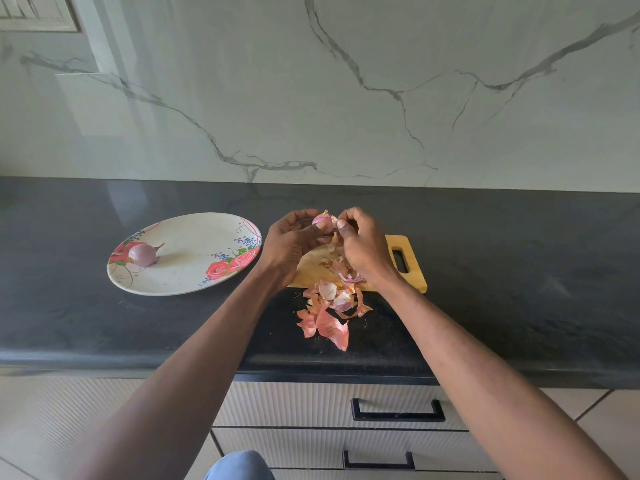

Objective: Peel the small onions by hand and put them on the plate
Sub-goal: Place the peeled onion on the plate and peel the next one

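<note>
Onion in hand: we see a small pinkish-purple onion [321,220], partly stripped, held up just above the middle of the frame, over the far edge of the board.
Left hand: our left hand [292,239] curls round the onion from the left and cradles it, thumb lying across its near side.
Right hand: our right hand [360,242] meets it from the right; its thumb and fingertips [341,224] pinch a flap of papery skin at the onion's right end. The two hands are together on the one onion.
Step in hand: we judge the peeling is midway, with smooth purple flesh showing on the left and dry skin clinging on the right.
Next move: we think it calls for pulling that flap down and away while the left hand holds firm, then carrying the bare onion left to the plate.
Plate: the oval white plate with red roses [194,275] lies at centre left of the frame, apart from the hands, and bears one peeled purple onion with a stalk [142,254].
Board: a pale wooden cutting board with a handle slot [412,271] sits under the hands.
Peels: a heap of orange-pink onion skins [329,313] spills from the board's near edge onto the black stone counter [519,271].
</note>
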